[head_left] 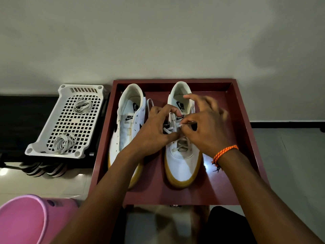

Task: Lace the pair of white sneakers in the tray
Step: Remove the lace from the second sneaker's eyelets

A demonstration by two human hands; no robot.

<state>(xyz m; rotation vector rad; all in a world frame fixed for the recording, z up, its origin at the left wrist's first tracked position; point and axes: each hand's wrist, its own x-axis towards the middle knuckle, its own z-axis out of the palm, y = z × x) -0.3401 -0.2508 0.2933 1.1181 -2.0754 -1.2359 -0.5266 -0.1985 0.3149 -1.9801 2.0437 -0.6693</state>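
Pinching the soft, limp lace [182,124] near its stiff tip with our right hand [207,127], while our left hand [154,128] grips the lace at the eyelets, we work on the right sneaker [182,138] in the red tray [246,138], beside the unlaced left sneaker [126,124].

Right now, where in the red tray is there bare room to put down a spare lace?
Bare tray floor lies right of the right sneaker, under the wrist, and along the near rim. Crowded: the gap between the sneakers, where the left hand and right hand work the lace.
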